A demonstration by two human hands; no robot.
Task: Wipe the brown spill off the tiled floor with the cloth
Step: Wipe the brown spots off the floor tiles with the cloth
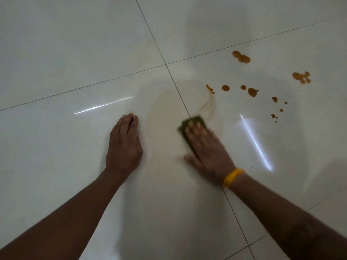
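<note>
1. Pressing a folded dark green cloth (pixel 191 126) flat on the glossy white tiled floor (pixel 75 53): right hand (pixel 206 152), fingers spread.
2. Left hand (pixel 124 145): fingers together, braced on tile.
3. Brown spill droplets (pixel 252 91): unwiped, beyond the cloth.
4. Risk: a saturated cloth likely smears a film.

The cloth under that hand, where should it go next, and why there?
Probably forward and to the right. The right hand presses the cloth flat on the tiled floor at the near end of a thin brown smear, and the thick brown drops lie unwiped just beyond it. The left hand only props on the floor.
</note>
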